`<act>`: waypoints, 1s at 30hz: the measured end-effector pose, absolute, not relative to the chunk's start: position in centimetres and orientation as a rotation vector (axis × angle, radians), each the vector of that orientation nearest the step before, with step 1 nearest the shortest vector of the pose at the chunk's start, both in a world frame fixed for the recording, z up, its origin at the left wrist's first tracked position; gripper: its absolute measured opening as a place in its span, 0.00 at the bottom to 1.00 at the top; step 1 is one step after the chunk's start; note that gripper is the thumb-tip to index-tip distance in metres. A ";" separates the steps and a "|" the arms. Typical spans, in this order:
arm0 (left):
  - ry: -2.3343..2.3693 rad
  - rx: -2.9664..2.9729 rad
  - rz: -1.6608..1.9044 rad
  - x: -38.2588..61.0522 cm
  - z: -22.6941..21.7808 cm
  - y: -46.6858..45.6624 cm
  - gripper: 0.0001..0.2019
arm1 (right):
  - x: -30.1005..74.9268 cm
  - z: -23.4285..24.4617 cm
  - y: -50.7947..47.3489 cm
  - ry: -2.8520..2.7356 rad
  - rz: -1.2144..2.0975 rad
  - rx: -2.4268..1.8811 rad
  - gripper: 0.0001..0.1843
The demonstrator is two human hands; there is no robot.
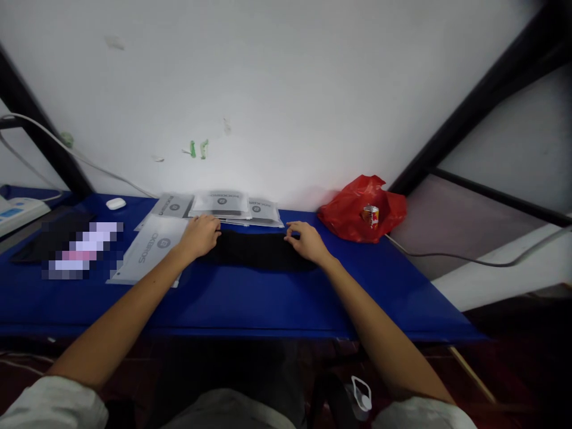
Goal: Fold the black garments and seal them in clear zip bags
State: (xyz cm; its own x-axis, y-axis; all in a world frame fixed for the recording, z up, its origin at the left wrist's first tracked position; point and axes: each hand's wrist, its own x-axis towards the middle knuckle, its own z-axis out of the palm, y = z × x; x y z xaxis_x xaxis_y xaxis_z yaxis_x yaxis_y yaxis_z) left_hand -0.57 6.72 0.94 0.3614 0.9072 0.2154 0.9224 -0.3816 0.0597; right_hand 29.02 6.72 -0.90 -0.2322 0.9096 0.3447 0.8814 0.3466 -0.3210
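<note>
A long, flat piece of black folded fabric (259, 250) lies crosswise on the blue tabletop (250, 304). My left hand (201, 236) is closed at its left end, with thumb and fingertips on the upper corner. At the upper edge near the right end, my right hand (306, 240) pinches the fabric between thumb and index finger. Just left of the fabric lies a frosted zip bag (149, 250) with dark printing, partly behind my left wrist. Several similar printed bags (221, 204) are piled behind the fabric, against the wall.
A red plastic bag (348, 208) with a small can-shaped wrapper (370, 215) sits at the back right. On the left are a white earbud case (115, 204), a pixelated area, dark fabric (58, 232) and a white device (20, 211). Cables run along both sides.
</note>
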 end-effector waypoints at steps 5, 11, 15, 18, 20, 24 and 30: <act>-1.539 -2.674 -0.839 -3.2 3.7 1.9 0.08 | 30.7 2.4 1.5 -2.150 0.146 -1.333 0.04; -1.806 -2.909 -0.686 -4.1 2.7 -1.8 0.17 | 29.9 3.6 -3.9 -2.106 0.244 -1.353 0.10; -1.712 -2.937 -0.440 -2.8 0.0 -1.7 0.20 | 27.6 1.5 -3.6 -2.188 0.166 -1.438 0.09; -1.683 -2.941 -0.339 -2.5 -1.3 -1.7 0.21 | 26.9 -0.2 -3.3 -2.387 0.222 -1.529 0.17; -1.667 -2.919 -0.335 -2.6 -1.8 -1.7 0.20 | 26.8 -1.0 -3.1 -2.461 0.239 -1.556 0.20; -1.642 -2.852 -0.326 -2.2 -2.3 -0.5 0.17 | 26.8 -1.5 -1.1 -2.457 0.094 -1.567 0.15; -1.713 -2.674 -0.190 -0.5 -2.2 3.3 0.11 | 26.4 -1.3 3.7 -2.419 -0.052 -1.576 0.05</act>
